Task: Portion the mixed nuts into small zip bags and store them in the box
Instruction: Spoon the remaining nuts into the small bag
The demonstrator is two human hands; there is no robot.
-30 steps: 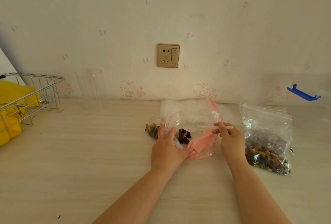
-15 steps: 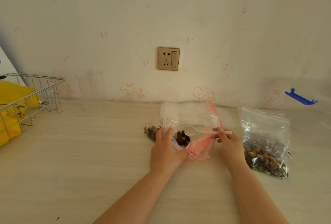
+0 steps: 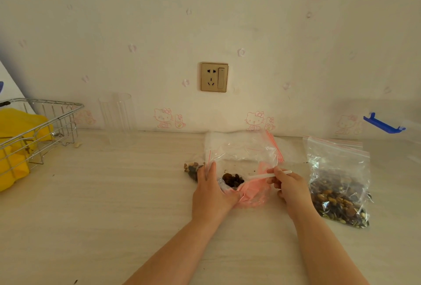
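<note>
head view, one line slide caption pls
Left hand holds small zip bag open; right hand spoons in nuts.

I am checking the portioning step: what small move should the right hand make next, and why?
Probably draw the white spoon out of the small zip bag. The right hand pinches its handle, nuts already lie inside, and the left hand holds the bag open.
</note>
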